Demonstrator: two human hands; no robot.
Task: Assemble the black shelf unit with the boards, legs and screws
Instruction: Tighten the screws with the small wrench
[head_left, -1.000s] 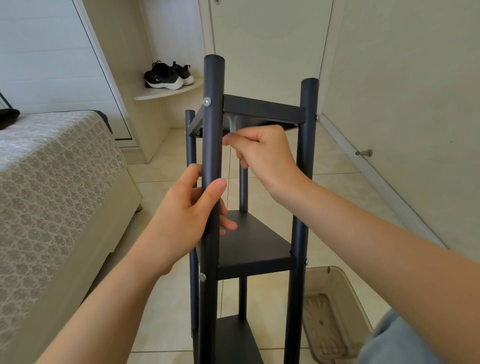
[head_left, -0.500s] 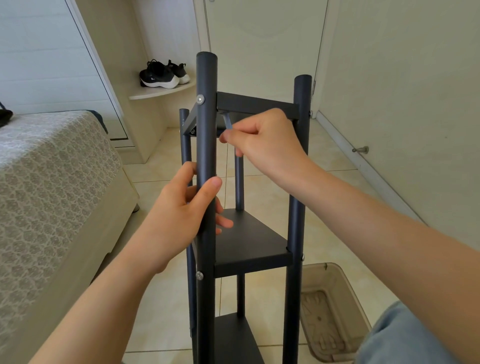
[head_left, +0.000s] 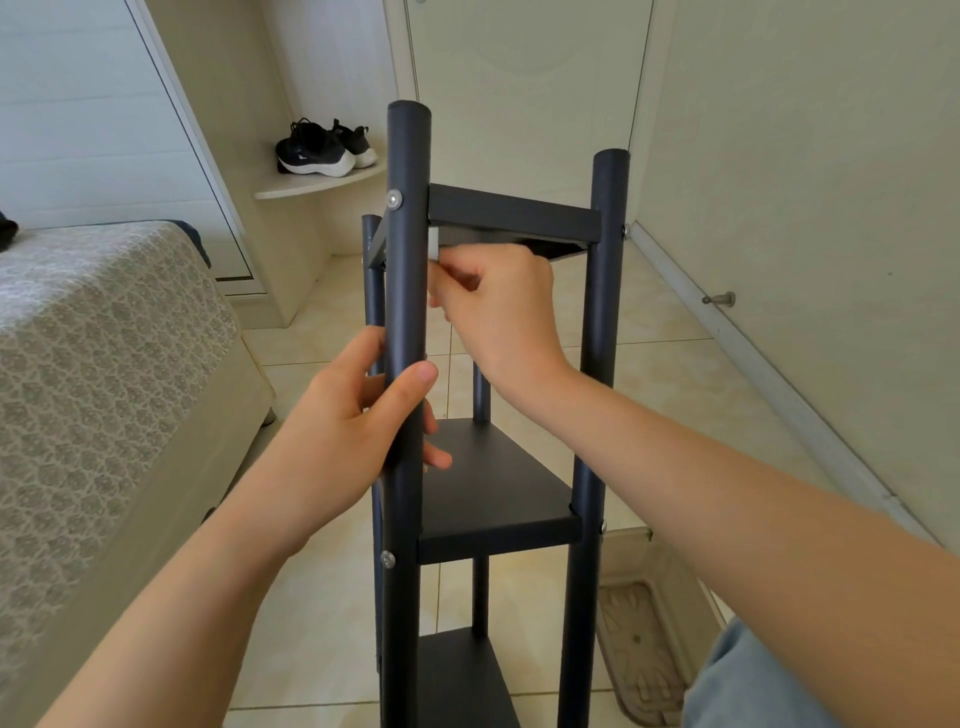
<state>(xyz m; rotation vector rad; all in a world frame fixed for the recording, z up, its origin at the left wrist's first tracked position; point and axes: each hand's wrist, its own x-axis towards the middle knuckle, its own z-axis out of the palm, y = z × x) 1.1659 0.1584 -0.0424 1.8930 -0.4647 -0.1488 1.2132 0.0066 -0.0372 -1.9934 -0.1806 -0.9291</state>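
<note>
- A see-through plastic tub (head_left: 628, 558) sits on the tiled floor (head_left: 649, 389) at the lower right, just beside the foot of the shelf unit (head_left: 493, 535). The right forearm and a knee in jeans partly hide it. A raised pattern shows on its bottom; what else lies in it I cannot tell.
- A pair of black shoes (head_left: 319, 148) with white soles stands on a rounded corner ledge (head_left: 311, 184) by the wall, beyond the bed (head_left: 104, 338).
- The shelf unit stands upright on the floor straight ahead, between the bed and the right-hand wall. Its top board (head_left: 511, 218), middle board (head_left: 493, 483) and bottom board (head_left: 457, 675) sit between the round legs.
- A silver screw (head_left: 394, 198) shows in the near leg (head_left: 408, 291) at the level of the top board, with another lower down at the middle board.
- The left hand (head_left: 353, 431) is wrapped round the near leg between the top and middle boards, thumb in front and fingers curling behind.
- The right hand (head_left: 498, 306) reaches between the two front legs, just under the top board. Its fingers are curled, pinching a small pale tool (head_left: 434, 244) right beside the near leg; the tool is too blurred to name.
</note>
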